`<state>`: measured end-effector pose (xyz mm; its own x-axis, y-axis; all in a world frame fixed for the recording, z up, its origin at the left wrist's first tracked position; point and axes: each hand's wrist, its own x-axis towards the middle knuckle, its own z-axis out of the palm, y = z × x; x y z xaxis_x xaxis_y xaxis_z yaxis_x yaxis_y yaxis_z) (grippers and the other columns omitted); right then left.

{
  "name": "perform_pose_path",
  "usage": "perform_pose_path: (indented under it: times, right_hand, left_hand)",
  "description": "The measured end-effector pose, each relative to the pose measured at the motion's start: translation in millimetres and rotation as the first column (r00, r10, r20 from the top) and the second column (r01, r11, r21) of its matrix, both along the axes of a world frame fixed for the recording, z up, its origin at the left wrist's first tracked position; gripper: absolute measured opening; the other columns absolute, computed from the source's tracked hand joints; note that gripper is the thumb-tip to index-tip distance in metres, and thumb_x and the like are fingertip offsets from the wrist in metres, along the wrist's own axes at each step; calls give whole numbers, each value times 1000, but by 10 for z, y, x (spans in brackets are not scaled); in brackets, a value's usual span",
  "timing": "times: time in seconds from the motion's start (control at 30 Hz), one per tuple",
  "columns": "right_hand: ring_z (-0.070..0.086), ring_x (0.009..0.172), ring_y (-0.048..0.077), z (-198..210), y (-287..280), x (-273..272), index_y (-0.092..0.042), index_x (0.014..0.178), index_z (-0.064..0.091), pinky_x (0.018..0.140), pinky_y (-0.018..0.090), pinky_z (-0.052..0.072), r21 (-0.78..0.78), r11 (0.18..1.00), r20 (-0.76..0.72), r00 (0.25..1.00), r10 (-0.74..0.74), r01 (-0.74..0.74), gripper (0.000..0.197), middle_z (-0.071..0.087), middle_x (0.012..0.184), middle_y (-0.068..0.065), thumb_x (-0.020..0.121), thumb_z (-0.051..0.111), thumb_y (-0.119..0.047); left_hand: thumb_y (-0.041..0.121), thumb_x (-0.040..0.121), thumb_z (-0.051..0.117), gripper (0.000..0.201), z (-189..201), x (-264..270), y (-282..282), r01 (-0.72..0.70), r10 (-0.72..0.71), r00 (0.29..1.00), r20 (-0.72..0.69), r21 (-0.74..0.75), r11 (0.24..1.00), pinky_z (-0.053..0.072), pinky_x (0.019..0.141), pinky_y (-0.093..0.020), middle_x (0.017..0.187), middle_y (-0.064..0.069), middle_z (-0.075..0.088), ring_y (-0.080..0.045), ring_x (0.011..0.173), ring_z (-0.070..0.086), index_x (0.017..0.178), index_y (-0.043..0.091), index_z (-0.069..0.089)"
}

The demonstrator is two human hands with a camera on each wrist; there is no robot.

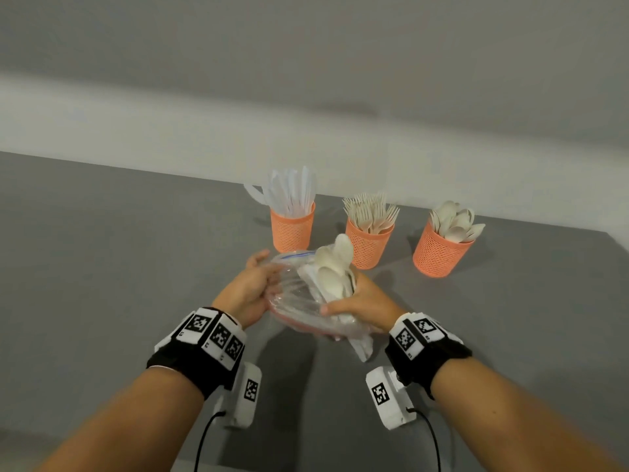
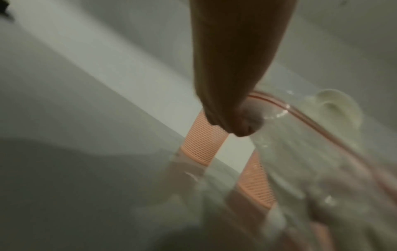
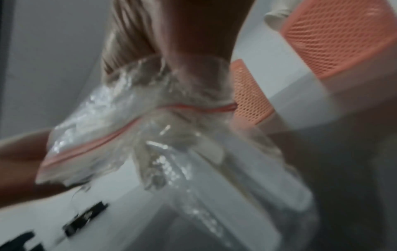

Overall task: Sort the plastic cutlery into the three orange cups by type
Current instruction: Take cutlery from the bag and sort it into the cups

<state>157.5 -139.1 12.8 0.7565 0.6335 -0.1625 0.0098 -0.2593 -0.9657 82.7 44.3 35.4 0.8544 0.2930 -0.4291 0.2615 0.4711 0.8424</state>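
Hands meet low in the middle of the head view, above the flat grey surface (image 1: 102, 267): the left hand (image 1: 250, 289) curls its fingers and thumb round the left edge of a crumpled clear plastic zip bag with a red seal strip (image 1: 296, 301), and the right hand (image 1: 359, 306) grips the bag's right side together with a bundle of cream plastic spoons (image 1: 335, 267) whose bowls stick up out of the opening toward the centre of the frame. Behind the hands, in the middle of the frame near the pale wall, three orange perforated plastic cups stand upright in a row, apart from one another: the left cup (image 1: 292, 229) holds white plastic knives (image 1: 292, 192), the middle cup (image 1: 369, 245) holds cream plastic forks (image 1: 371, 211) with tines up, and the right cup (image 1: 440, 252) holds more cream spoons (image 1: 456, 221) with bowls up. Both wrists wear black bands with white tags carrying black-and-white square markers. The left wrist view, blurred, shows a thumb (image 2: 234, 68) pressed on the bag's rim beside the red strip. The right wrist view, also blurred, shows fingers (image 3: 204, 34) wrapped in the crumpled bag film.
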Motion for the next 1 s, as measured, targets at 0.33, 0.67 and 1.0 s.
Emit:
perform_pose_path:
  times: [0.33,0.67,1.0]
  right_hand:
    - [63,66,17,313,-215,212,-2,93,61,56,24,55,461,724,-418,845,-334,514,20,63,67,4,76,65,6]
    - [65,78,21,675,-103,197,-1,100,60,70,30,56,416,800,-251,900,-356,432,29,67,83,12,74,66,10]
    - [43,128,9,780,369,-86,-28,145,20,105,26,36,271,928,-108,966,-234,255,71,44,136,-11,87,54,-51]
  left_hand:
    - [6,97,39,26,-196,-153,27,180,-149,983,-104,480,858,54,72,-24,103,-14,66,-15,75,63,93,14,63]
    - [35,93,48,45,157,-104,-195,226,-95,974,-206,924,308,22,114,-40,150,-13,23,-27,139,24,137,26,43]
    - [-8,82,56,83,560,100,-731,239,-482,863,150,719,652,36,78,6,129,15,33,-1,124,33,147,18,11]
